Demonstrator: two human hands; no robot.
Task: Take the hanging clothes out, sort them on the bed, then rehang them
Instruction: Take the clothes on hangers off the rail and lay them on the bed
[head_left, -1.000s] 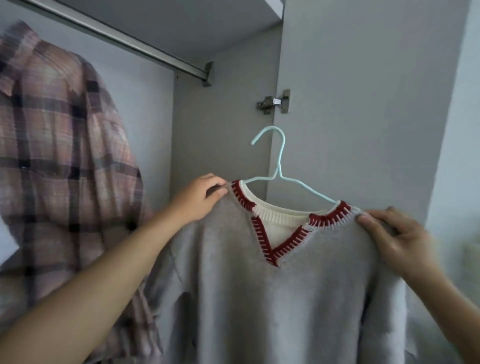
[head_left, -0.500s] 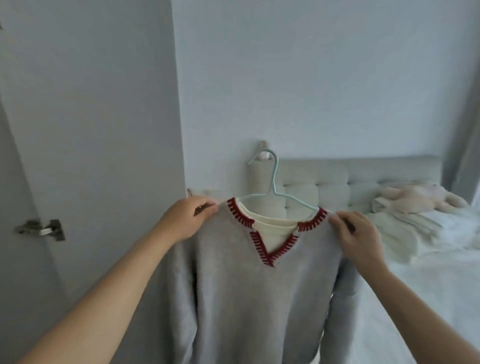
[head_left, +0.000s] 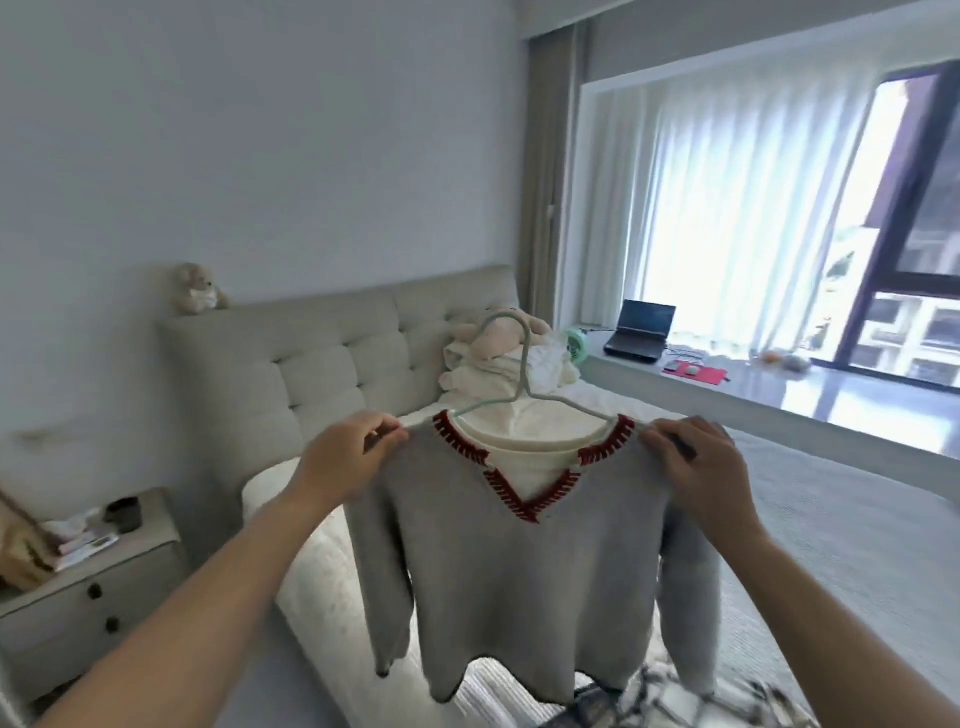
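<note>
left hand (head_left: 347, 457) and right hand (head_left: 696, 462) pinch sweater (head_left: 519, 582) shoulders, on hanger (head_left: 519, 384). risk: it slides off the hanger toward 6 o'clock, missing bed (head_left: 831, 499).

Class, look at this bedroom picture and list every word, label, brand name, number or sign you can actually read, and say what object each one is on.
No text can be read anywhere in the picture.
Grey sweater and hanger: no label or lettering shows.
Laptop screen: too small and dark to read.
Booklets on the nightstand: blurred, any print is unreadable.
Red item on the window ledge: too small to tell.
</note>
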